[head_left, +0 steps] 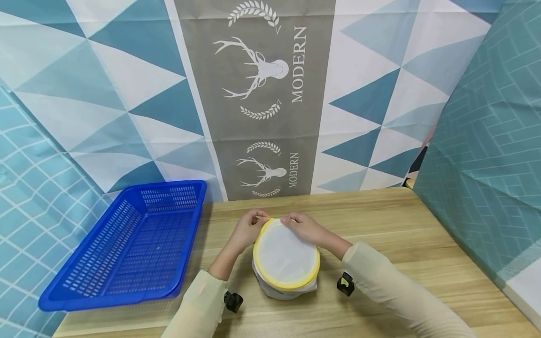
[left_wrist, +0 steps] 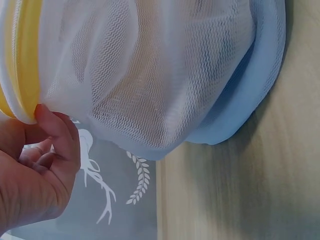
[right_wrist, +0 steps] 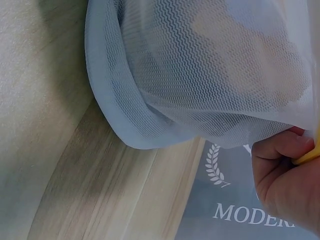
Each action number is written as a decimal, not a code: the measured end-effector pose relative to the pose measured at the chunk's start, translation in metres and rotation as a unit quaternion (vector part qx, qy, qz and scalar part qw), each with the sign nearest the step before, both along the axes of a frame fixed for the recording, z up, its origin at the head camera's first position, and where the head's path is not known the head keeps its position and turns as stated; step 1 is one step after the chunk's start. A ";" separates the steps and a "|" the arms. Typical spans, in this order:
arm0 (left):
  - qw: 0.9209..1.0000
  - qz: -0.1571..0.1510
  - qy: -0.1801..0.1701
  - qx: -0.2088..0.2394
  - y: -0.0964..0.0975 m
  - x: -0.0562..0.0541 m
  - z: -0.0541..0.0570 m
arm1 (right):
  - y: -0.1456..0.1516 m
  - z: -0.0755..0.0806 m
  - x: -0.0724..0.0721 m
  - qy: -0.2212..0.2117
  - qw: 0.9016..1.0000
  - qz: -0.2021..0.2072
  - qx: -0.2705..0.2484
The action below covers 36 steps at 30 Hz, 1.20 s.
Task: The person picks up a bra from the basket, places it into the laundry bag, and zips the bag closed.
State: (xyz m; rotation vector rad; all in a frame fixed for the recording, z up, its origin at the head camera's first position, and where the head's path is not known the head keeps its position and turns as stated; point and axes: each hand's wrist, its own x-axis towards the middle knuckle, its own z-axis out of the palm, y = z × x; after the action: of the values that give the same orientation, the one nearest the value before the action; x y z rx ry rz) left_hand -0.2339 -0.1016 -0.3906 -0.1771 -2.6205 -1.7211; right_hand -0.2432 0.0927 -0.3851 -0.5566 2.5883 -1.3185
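Bag: a round, soft white mesh fabric bag (left_wrist: 170, 75) sits in front of you on the light wooden tabletop (head_left: 380, 225).
Top: its flat white disc (head_left: 287, 253) faces up toward you, ringed by a yellow fabric rim (head_left: 287, 286).
Mesh wall: slack and folded, see-through, bulging over the pale blue-grey base band (left_wrist: 265, 60).
Far edge: your left hand (head_left: 249, 228) and right hand (head_left: 308, 229) pinch the rim, just apart.

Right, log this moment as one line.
left hand: pinches yellow rim | right hand: pinches same rim | white mesh bag: on wooden table | blue basket: left of bag
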 end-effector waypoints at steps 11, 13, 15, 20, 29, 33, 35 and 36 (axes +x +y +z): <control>1.000 0.010 -0.010 0.018 -0.001 0.006 0.001 | 0.000 -0.002 0.001 -0.021 1.000 -0.006 -0.006; 1.000 0.010 -0.017 0.023 -0.002 0.007 0.001 | 0.001 -0.002 0.001 -0.024 1.000 -0.007 -0.008; 0.999 0.010 -0.023 0.027 -0.002 0.007 0.002 | 0.001 -0.002 0.001 -0.028 1.000 -0.007 -0.012; 0.999 0.012 -0.022 0.028 -0.002 0.007 0.000 | 0.002 -0.001 0.001 -0.035 0.999 -0.006 -0.017; 1.000 0.026 -0.005 0.007 0.000 0.005 0.000 | 0.005 0.001 0.002 -0.073 0.997 -0.011 -0.036; 1.000 0.026 -0.006 -0.005 0.000 0.005 0.005 | 0.007 0.002 0.002 -0.071 0.996 0.005 -0.053; 1.000 0.024 -0.007 -0.008 0.001 0.005 0.008 | 0.007 0.002 0.002 -0.072 0.996 0.005 -0.059; 1.000 0.024 -0.011 -0.008 0.001 0.005 0.010 | 0.007 0.003 0.003 -0.073 0.995 0.005 -0.061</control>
State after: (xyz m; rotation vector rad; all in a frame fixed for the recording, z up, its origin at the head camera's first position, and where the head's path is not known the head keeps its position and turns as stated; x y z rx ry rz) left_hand -0.2290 -0.1007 -0.3806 -0.0967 -2.6308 -1.6981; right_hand -0.2404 0.1000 -0.3821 -0.4728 2.3984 -1.4637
